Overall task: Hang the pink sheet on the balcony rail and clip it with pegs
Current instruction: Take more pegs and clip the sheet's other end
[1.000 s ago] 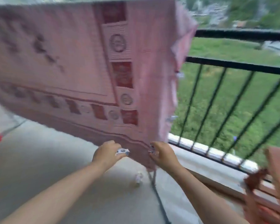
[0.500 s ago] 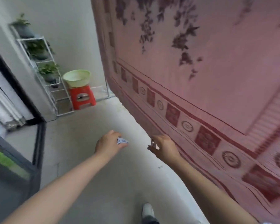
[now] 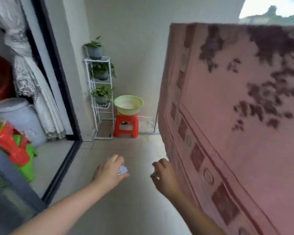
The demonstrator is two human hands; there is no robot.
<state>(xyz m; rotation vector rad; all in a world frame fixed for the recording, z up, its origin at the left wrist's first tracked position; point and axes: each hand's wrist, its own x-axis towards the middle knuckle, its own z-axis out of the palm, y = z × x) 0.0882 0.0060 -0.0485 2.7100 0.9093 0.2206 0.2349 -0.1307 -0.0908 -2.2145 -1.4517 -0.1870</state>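
Balcony floor (image 3: pixel 126 209) runs up the middle of the frame, and the pink sheet (image 3: pixel 236 124) hangs down the whole right side. Left hand (image 3: pixel 109 172) at lower centre has its fingers curled round a small white peg (image 3: pixel 123 169). Right hand (image 3: pixel 165 177), just beside the sheet's lower edge, pinches something tiny, too blurry to name.

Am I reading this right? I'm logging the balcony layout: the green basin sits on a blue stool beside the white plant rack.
Not quite: the stool is red, not blue. The head view shows the green basin on it, beside the white plant rack.
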